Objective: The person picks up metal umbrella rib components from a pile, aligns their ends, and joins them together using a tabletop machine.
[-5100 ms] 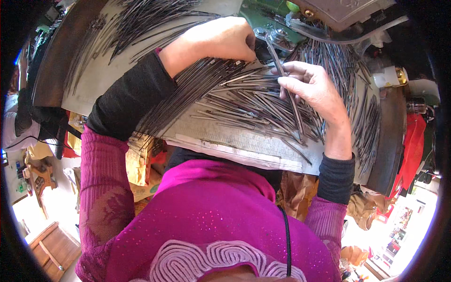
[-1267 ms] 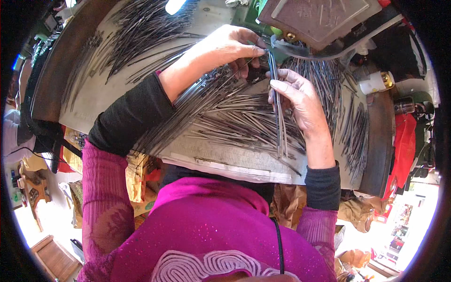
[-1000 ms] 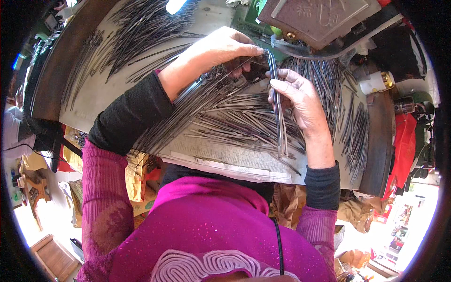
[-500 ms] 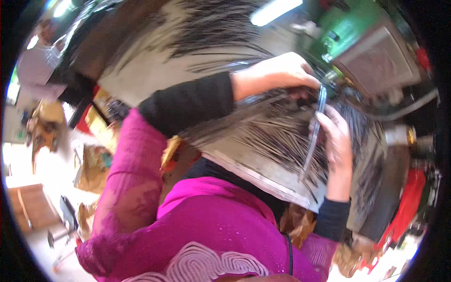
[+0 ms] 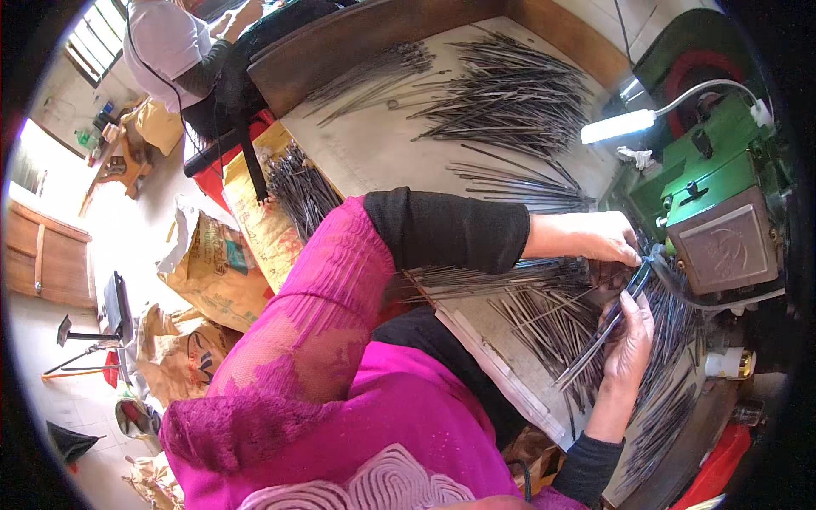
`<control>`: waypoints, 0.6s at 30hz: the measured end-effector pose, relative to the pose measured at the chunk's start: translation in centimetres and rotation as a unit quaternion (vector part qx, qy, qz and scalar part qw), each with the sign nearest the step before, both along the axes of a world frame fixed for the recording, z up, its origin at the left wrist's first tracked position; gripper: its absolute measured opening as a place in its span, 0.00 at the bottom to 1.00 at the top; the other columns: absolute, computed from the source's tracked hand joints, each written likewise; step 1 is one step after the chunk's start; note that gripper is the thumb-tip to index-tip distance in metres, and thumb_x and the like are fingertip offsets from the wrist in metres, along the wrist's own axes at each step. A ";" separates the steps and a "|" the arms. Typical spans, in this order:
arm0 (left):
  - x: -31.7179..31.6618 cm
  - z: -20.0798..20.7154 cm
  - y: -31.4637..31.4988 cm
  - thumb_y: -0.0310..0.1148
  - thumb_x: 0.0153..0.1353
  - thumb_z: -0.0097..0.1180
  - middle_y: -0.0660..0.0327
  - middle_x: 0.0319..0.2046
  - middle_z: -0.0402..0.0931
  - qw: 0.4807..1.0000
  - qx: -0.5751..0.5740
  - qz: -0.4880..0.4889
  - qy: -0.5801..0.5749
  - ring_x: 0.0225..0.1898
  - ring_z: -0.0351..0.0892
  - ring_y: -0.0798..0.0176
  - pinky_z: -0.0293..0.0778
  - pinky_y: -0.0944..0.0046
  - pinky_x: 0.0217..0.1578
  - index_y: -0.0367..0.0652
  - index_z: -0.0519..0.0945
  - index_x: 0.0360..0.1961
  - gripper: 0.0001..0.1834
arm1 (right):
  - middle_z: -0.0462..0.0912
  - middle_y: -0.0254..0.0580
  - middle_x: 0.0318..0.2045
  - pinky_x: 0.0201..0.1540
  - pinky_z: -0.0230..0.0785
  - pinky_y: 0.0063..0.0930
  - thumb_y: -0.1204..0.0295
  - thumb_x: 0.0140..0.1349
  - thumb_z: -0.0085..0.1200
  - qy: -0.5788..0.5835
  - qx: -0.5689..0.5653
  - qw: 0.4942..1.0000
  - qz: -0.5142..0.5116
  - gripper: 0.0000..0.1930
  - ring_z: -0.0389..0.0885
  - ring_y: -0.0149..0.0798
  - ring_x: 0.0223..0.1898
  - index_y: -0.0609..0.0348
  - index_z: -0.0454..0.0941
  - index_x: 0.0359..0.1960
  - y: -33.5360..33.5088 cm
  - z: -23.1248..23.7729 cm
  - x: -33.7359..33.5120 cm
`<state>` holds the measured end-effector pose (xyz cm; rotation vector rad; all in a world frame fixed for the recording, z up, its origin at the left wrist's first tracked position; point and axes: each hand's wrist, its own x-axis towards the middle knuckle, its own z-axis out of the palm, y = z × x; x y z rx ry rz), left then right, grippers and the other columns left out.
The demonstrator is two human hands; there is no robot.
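Note:
A few thin dark metal rods (image 5: 592, 350) slant between my two hands, close to the front of a green machine (image 5: 710, 187). My right hand (image 5: 631, 338) is closed round them along their upper half, thumb on top. At their upper end, by the machine, the fingertips of my left hand (image 5: 610, 237) pinch together on the rods; the exact grip is partly hidden. Beneath my hands, many loose dark rods (image 5: 544, 319) lie on the pale worktable (image 5: 476, 327). Another heap of rods (image 5: 667, 340) lies right of my right hand.
Further rod piles (image 5: 510, 93) cover the table's far part, bordered by a wooden edge board (image 5: 565, 38). A lit lamp (image 5: 619, 126) hangs beside the machine. Paper sacks (image 5: 221, 263) stand at left, near a tripod stand (image 5: 110, 323). Another person (image 5: 170, 51) sits at far left.
The view has turned and sharpened from blur. My hands now stand beside the machine's front, still on the rods, with the rods tilted further over.

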<state>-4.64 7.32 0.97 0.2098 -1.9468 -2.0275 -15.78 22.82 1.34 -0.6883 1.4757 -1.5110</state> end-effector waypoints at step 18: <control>0.1 0.5 -0.7 0.37 0.59 0.51 0.57 0.26 0.79 0.997 -0.017 -0.037 -0.073 0.24 0.81 0.64 0.77 0.70 0.26 0.33 0.77 0.38 0.15 | 0.77 0.31 0.24 0.27 0.63 0.15 0.68 0.58 0.53 0.054 0.022 0.998 0.026 0.12 0.73 0.24 0.24 0.61 0.76 0.41 -0.5 1.1 -0.4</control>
